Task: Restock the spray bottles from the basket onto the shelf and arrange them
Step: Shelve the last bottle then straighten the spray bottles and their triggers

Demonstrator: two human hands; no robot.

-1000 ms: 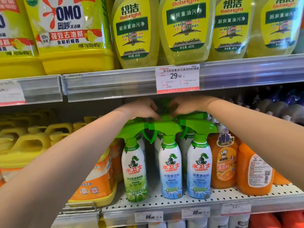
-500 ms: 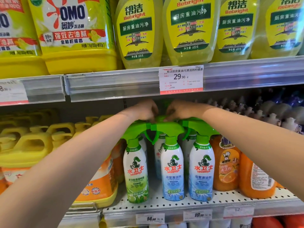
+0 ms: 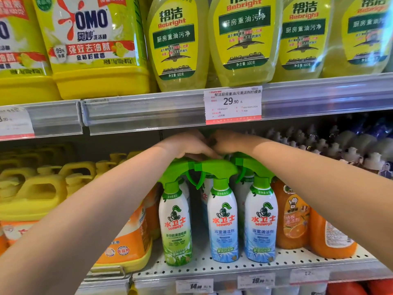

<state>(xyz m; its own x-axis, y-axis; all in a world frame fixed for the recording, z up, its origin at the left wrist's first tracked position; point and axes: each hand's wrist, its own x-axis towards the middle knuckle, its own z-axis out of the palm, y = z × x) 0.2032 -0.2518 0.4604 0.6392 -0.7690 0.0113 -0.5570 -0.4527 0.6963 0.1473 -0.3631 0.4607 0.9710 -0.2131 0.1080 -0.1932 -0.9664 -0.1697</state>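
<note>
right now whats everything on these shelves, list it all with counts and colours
green-label spray bottle: one, white with green trigger, front row left, lower shelf
blue-label spray bottles: two in front, white with green triggers, right of the green-label one; more behind, count unclear
orange bottles: at least two, right of the sprays
yellow jugs: several, lower shelf left
orange-label jug: one, beside the green-label spray
OMO bottles: two showing, yellow, upper shelf left
Bebright bottles: four, yellow-green, upper shelf right
price tag: one, white and red, upper shelf edge
dark bottles: a row, far right, blurred
left hand: reaching over the spray tops
right hand: reaching over the spray tops, close to the left hand
</note>
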